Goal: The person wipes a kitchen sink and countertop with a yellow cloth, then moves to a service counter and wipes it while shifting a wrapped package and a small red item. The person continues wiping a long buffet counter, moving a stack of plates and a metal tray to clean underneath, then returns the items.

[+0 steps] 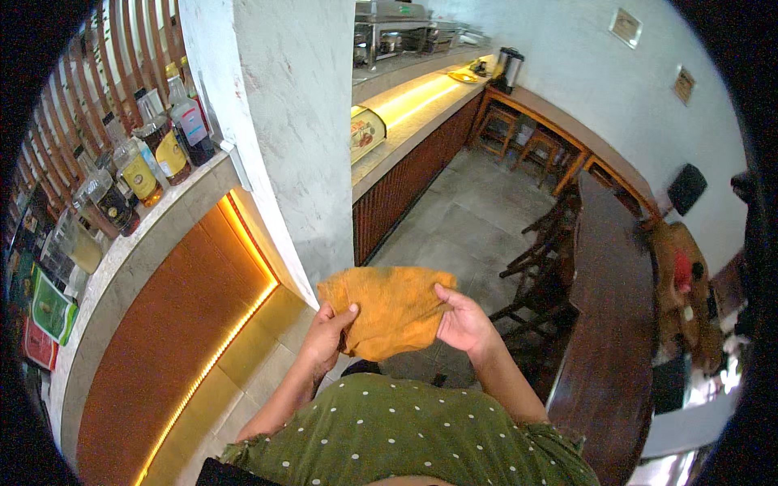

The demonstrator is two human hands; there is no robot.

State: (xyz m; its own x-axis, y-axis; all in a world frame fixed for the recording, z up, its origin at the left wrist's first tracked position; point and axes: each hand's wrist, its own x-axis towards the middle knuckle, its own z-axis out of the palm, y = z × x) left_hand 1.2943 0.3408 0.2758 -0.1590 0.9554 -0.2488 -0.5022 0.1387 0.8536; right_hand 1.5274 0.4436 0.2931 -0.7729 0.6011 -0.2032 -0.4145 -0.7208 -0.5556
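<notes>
An orange cloth [393,312], folded into a rough rectangle with a few dark smudges along its top, is stretched between both hands in front of my body. My left hand [330,334] pinches its left edge, thumb on top and fingers underneath. At the opposite edge my right hand [466,318] grips it with the thumb over the upper side. The cloth hangs in the air above the tiled floor. Parts of the fingers of both hands are hidden beneath it.
A lit counter [174,212] on the left carries several bottles [170,146]. A pale pillar [296,138] stands straight ahead. Beyond it runs another lit counter [454,121]. Dark chairs [539,267] and a long wooden table [608,324] are at my right.
</notes>
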